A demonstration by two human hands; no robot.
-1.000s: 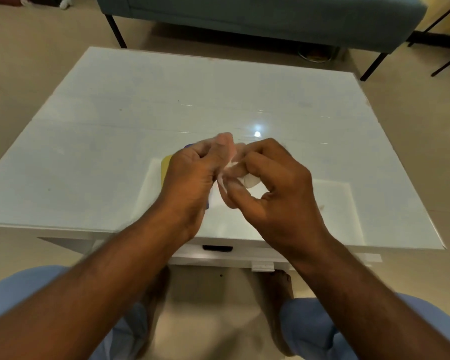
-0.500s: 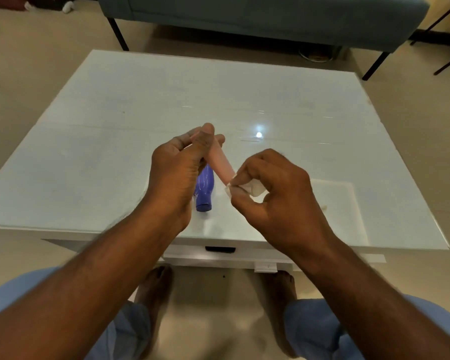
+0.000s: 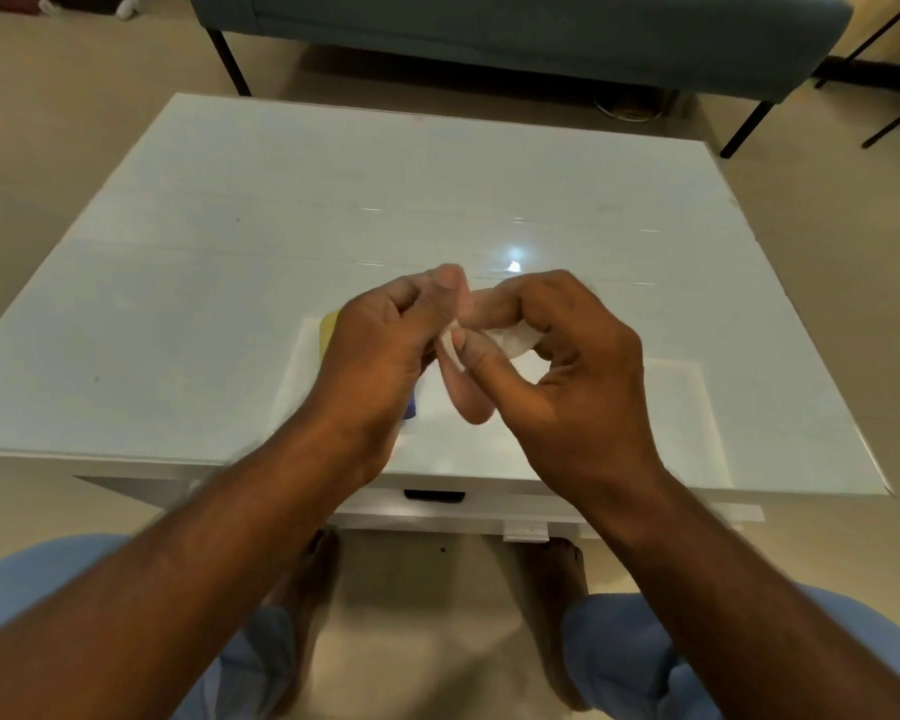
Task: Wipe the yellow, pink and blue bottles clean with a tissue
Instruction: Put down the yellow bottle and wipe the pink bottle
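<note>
While both hands are working together just above the near middle of the white worktop (image 3: 230, 304), the step in hand appears to be the wiping of the pink bottle (image 3: 471, 402).

Left hand (image 3: 385, 345): fingers are curling closed around the upper end of the pink bottle, holding it off the worktop. The bottle is tilting, its rounded lower end poking out below, between the two hands.

Right hand (image 3: 557, 356): thumb and fingers are pinching a crumpled white tissue (image 3: 515, 341) against the bottle's side, just beside the left hand's fingertips. Motion blur is softening the contact; cannot tell how much of the bottle the tissue is covering.

Yellow bottle (image 3: 328, 327): only a sliver is showing on the worktop, behind the left hand. Blue bottle (image 3: 410, 410): a small edge is peeking out under the left wrist, lying on the worktop.

Judgement: task is mid-course; which bottles are already clean is not readable here.

Next move calls for sliding the tissue along the bottle's length while the left hand is turning it, grip firm enough that the smooth body is not slipping free.
</note>
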